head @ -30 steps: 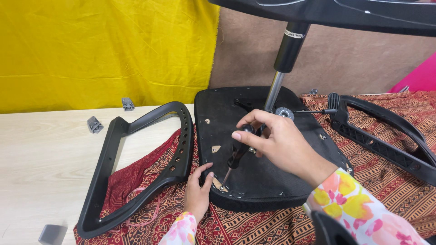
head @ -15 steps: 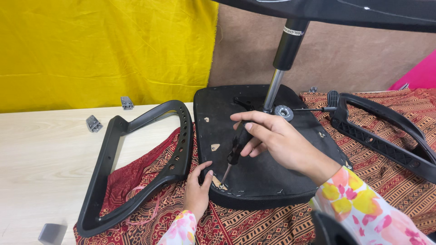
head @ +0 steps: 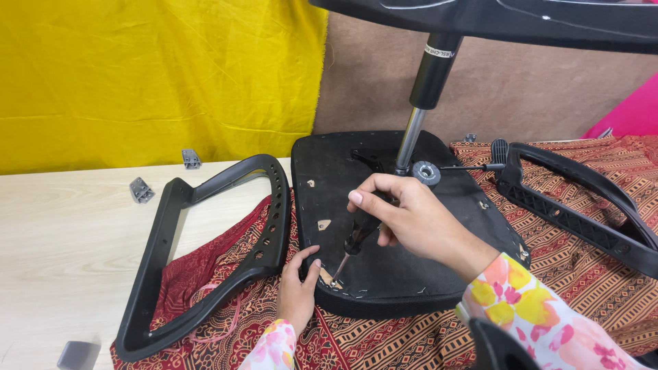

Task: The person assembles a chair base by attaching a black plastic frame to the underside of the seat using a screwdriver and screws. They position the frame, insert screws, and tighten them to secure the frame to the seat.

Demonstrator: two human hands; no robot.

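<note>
An upturned black chair seat (head: 411, 274) lies on a patterned cloth, its gas column (head: 421, 109) rising to the chair base above. My right hand (head: 411, 219) grips a black-handled screwdriver (head: 353, 243), tilted, with the tip at a hole near the seat's front left edge. My left hand (head: 298, 291) presses on that edge beside the tip, fingers curled over the rim, next to a black armrest frame (head: 205, 253).
A second black armrest (head: 582, 205) lies at the right on the red and orange cloth (head: 582, 274). Two small grey brackets (head: 142, 190) sit on the pale wooden table (head: 62, 247). A yellow curtain hangs behind; a grey block lies bottom left.
My right hand has turned slightly on the screwdriver handle, fingers shifting around it. My left hand and the seat have stayed in place.
</note>
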